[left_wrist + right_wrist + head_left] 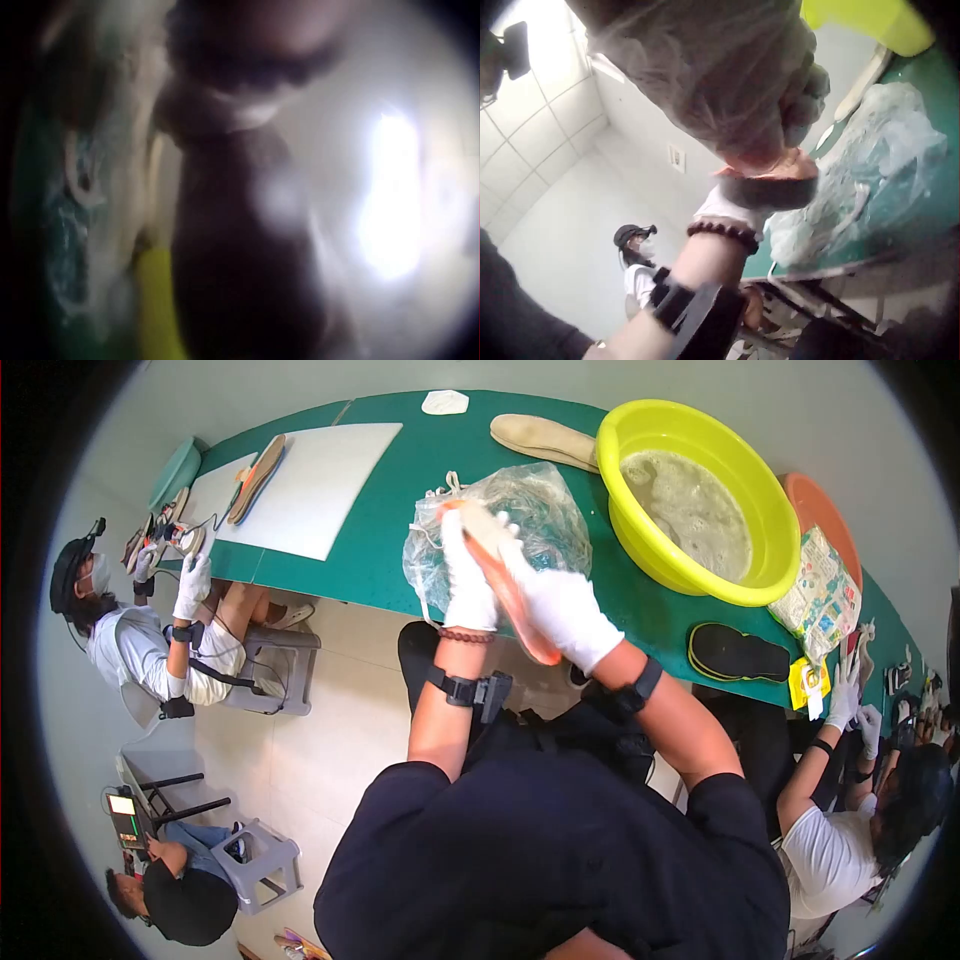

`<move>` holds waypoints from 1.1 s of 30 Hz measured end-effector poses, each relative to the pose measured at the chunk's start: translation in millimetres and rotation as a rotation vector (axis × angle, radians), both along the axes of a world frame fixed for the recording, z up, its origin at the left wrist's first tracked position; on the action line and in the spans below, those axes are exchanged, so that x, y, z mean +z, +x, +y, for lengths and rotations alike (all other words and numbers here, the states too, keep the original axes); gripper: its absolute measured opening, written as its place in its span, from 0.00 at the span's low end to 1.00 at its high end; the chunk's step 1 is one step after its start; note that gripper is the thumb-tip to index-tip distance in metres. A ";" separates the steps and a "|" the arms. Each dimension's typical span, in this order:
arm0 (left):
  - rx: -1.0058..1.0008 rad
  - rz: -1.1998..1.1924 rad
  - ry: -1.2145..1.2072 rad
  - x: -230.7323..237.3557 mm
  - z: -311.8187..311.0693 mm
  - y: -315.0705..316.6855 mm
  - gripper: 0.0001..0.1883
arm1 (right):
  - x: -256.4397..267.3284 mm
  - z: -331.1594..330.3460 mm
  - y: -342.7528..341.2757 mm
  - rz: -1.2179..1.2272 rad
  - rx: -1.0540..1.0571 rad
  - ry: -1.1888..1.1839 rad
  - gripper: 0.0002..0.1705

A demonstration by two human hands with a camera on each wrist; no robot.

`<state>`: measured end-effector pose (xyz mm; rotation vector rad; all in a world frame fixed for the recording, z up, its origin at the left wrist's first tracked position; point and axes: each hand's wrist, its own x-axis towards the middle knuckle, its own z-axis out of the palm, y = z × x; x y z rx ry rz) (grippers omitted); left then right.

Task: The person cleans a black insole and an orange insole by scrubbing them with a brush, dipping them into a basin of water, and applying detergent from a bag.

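An orange insole (503, 582) with a dark edge is held up between my two white-gloved hands over the table's front edge. My left hand (468, 580) grips it from the left side, a bead bracelet at its wrist. From the right, my right hand (570, 610) lies against the insole, its fingers curled around the edge in the right wrist view, where the insole (776, 187) shows beneath the glove. Behind the hands a crumpled clear plastic bag (550, 510) with white drawstrings lies on the green table. The left wrist view is dark and blurred; the hand's grip is hidden there.
A yellow basin (620, 510) of foamy water stands at the right, a beige insole (540, 438) beside it. Nearer lie a black insole (738, 652) and a printed packet (822, 595). A white board (325, 480) is at the left. People sit at both sides.
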<state>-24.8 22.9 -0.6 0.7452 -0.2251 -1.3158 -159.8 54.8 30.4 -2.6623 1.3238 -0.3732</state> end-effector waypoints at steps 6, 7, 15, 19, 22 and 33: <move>-0.097 -0.083 0.035 -19.9 -0.2 -9.7 0.44 | -13.1 -8.5 -2.8 -0.032 -0.028 0.014 0.30; -0.100 -0.033 0.006 -19.6 -2.7 -6.9 0.44 | -12.1 -6.0 -3.3 -0.045 -0.030 0.013 0.21; -0.169 -0.049 -0.050 -9.0 -0.4 -14.2 0.44 | -30.3 -10.7 -11.9 0.044 -0.082 0.115 0.24; -0.235 -0.012 -0.029 -13.4 -5.5 -7.2 0.46 | -28.7 -18.1 -17.5 -0.222 -0.058 0.267 0.27; -0.284 -0.117 -0.033 -20.2 -13.1 9.3 0.47 | -22.0 15.7 -27.1 -0.373 -0.014 0.388 0.31; -0.180 0.057 -0.075 3.2 -8.8 -8.6 0.41 | -12.8 13.4 -19.9 -0.520 -0.052 0.509 0.26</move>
